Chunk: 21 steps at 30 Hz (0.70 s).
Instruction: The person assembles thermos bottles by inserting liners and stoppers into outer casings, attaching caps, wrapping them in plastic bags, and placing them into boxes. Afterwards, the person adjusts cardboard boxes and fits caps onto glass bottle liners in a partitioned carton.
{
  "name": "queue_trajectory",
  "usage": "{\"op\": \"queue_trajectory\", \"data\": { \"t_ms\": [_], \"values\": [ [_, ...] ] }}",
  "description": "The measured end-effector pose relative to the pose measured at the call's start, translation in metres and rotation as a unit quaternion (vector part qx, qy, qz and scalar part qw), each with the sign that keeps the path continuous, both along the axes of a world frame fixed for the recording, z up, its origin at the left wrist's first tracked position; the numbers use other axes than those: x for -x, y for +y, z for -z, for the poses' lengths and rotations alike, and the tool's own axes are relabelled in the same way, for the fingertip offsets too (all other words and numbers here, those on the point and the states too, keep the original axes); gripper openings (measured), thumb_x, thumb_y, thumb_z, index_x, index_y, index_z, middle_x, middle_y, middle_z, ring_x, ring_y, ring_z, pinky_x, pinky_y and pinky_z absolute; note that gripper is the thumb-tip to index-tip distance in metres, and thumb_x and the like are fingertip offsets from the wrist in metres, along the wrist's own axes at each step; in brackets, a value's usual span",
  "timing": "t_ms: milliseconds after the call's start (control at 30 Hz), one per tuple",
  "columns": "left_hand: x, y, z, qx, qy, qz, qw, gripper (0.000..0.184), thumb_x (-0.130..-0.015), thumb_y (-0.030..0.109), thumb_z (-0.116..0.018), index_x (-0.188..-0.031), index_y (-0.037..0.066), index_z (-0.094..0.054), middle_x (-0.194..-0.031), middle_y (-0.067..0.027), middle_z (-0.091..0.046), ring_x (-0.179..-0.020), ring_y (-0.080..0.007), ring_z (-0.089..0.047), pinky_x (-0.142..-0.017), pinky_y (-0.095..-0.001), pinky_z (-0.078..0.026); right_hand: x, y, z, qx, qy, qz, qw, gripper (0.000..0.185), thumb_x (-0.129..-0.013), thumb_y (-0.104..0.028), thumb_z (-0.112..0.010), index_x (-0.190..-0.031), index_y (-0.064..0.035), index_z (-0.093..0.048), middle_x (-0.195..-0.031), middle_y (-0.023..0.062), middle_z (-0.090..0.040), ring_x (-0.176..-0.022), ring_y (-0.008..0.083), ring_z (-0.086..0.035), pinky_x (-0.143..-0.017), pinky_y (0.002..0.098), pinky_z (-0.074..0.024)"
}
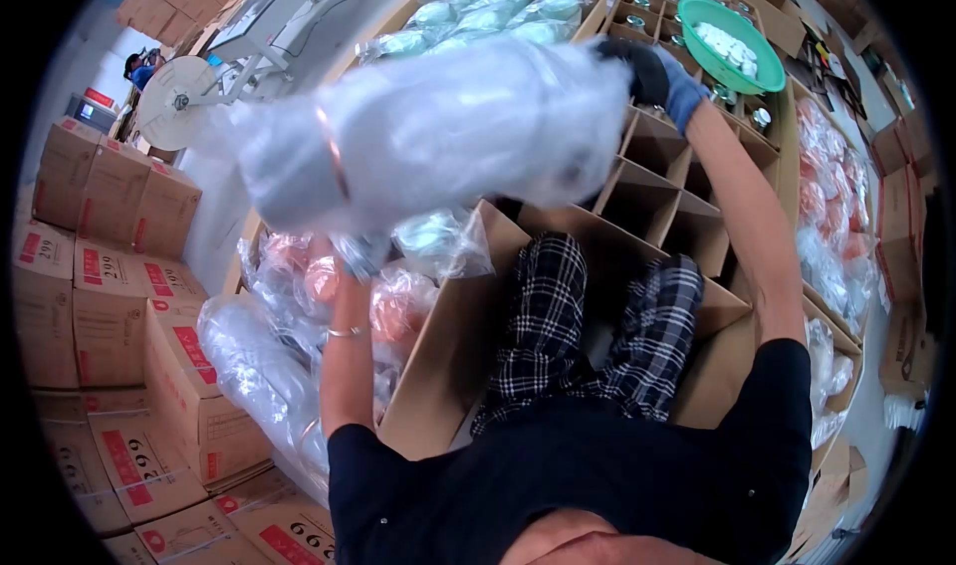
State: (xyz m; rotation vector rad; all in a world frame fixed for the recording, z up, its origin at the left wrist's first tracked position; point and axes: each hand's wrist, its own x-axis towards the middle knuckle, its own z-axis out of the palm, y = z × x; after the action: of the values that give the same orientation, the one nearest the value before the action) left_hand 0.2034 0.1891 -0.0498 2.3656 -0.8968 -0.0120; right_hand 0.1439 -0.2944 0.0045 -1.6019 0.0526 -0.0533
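A large bundle wrapped in clear plastic [448, 117], smeared by motion, hangs across the view above the cartons. A thin copper-coloured line crosses its left part. My right hand [662, 82], in a dark and blue glove, is closed on the bundle's right end. Under its left part is my left hand [360, 251], holding it from below; the bundle hides most of those fingers. Below lies a divided carton [657, 212] with bare compartments nearest me and silver-topped items farther back. Bagged orange items [398, 301] and a bagged pale green item [430, 241] lie beside my left hand.
A green basin [697, 52] of small white pieces rests on the divided carton. Bagged pale green items [488, 12] fill a box ahead. Printed cartons [119, 306] are stacked left. More bagged orange items [827, 187] lie right. A person [144, 67] is far left.
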Motion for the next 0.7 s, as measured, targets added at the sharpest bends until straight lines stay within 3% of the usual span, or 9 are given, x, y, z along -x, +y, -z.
{"op": "queue_trajectory", "data": {
  "t_ms": [67,100,133,200,300,367,433,600,700],
  "values": [
    [-0.051,-0.005,-0.026,-0.002,-0.003,-0.028,1.0,0.048,-0.09,0.025,-0.055,-0.132,0.004,-0.043,-0.126,-0.0157,-0.053,-0.11,-0.0274,-0.055,-0.096,-0.0377,-0.043,-0.042,0.035,-0.035,-0.033,-0.1,0.009,0.994,0.027,-0.083,-0.026,-0.067,-0.101,-0.0059,-0.068,-0.086,0.0021,-0.064,-0.083,0.0129,-0.06,-0.068,0.0265,-0.0501],
    [-0.077,-0.01,-0.038,-0.012,-0.007,-0.036,0.999,0.047,-0.09,0.025,-0.055,-0.131,0.004,-0.044,-0.126,-0.0154,-0.054,-0.109,-0.0272,-0.056,-0.095,-0.0377,-0.043,-0.073,0.046,-0.035,0.108,-0.081,0.049,0.99,0.032,-0.085,-0.025,-0.065,-0.109,-0.0045,-0.066,-0.097,0.0045,-0.065,-0.083,0.0116,-0.06,-0.078,0.0293,-0.0505],
    [-0.099,-0.016,-0.047,-0.025,-0.009,-0.042,0.999,0.047,-0.09,0.026,-0.055,-0.13,0.004,-0.045,-0.125,-0.0152,-0.054,-0.109,-0.0271,-0.056,-0.095,-0.0377,-0.043,-0.096,0.058,-0.034,0.313,-0.09,0.094,0.941,0.034,-0.086,-0.028,-0.063,-0.114,-0.0077,-0.064,-0.097,0.0096,-0.066,-0.084,0.0161,-0.062,-0.077,0.033,-0.0511],
    [-0.138,-0.033,-0.058,-0.063,-0.008,-0.044,0.997,0.045,-0.09,0.026,-0.055,-0.128,0.004,-0.046,-0.124,-0.0148,-0.055,-0.108,-0.0269,-0.057,-0.094,-0.0376,-0.044,-0.1,0.091,-0.044,0.489,-0.043,0.037,0.87,0.027,-0.088,-0.028,-0.059,-0.109,-0.0108,-0.064,-0.094,0.013,-0.065,-0.084,0.0229,-0.063,-0.077,0.0364,-0.051],
    [-0.186,-0.064,-0.05,-0.137,-0.004,-0.036,0.99,0.043,-0.09,0.026,-0.055,-0.126,0.004,-0.048,-0.122,-0.0141,-0.057,-0.106,-0.0265,-0.057,-0.093,-0.0376,-0.044,-0.13,0.09,0.039,0.717,-0.189,-0.118,0.66,0.017,-0.084,-0.022,-0.059,-0.093,-0.0081,-0.061,-0.093,0.0131,-0.062,-0.091,0.0307,-0.06,-0.084,0.0409,-0.0481],
    [-0.214,-0.085,-0.034,-0.193,0.0,-0.031,0.981,0.042,-0.089,0.027,-0.055,-0.125,0.004,-0.05,-0.12,-0.0136,-0.058,-0.105,-0.0263,-0.058,-0.092,-0.0376,-0.045,-0.111,0.095,0.069,0.618,-0.181,-0.211,0.735,0.018,-0.082,-0.022,-0.059,-0.093,-0.0074,-0.062,-0.097,0.0115,-0.06,-0.097,0.0295,-0.057,-0.086,0.0421,-0.0462],
    [-0.234,-0.098,-0.011,-0.247,0.013,-0.033,0.968,0.041,-0.089,0.027,-0.055,-0.123,0.004,-0.051,-0.119,-0.0132,-0.059,-0.104,-0.0261,-0.058,-0.092,-0.0375,-0.045,-0.093,0.086,0.104,0.705,-0.224,-0.195,0.644,0.019,-0.082,-0.024,-0.06,-0.091,-0.0075,-0.063,-0.1,0.0097,-0.059,-0.104,0.0279,-0.054,-0.088,0.0432,-0.0447],
    [-0.253,-0.095,0.076,-0.365,0.058,-0.024,0.929,0.038,-0.089,0.028,-0.056,-0.119,0.005,-0.055,-0.116,-0.012,-0.061,-0.101,-0.0255,-0.06,-0.09,-0.0375,-0.046,-0.087,0.054,0.088,0.435,0.015,-0.098,0.895,0.038,-0.08,-0.041,-0.067,-0.109,-0.0166,-0.064,-0.108,0.0156,-0.061,-0.105,0.0335,-0.056,-0.093,0.0419,-0.0441],
    [-0.236,-0.095,0.127,-0.422,0.092,-0.015,0.902,0.037,-0.088,0.029,-0.056,-0.117,0.005,-0.058,-0.114,-0.0113,-0.063,-0.099,-0.0251,-0.06,-0.089,-0.0374,-0.047,-0.094,0.066,0.05,0.435,-0.209,0.063,0.873,0.075,-0.07,-0.053,-0.072,-0.134,-0.0264,-0.046,-0.136,0.0138,-0.043,-0.125,0.0363,-0.041,-0.101,0.0471,-0.0374]
  ]
}}
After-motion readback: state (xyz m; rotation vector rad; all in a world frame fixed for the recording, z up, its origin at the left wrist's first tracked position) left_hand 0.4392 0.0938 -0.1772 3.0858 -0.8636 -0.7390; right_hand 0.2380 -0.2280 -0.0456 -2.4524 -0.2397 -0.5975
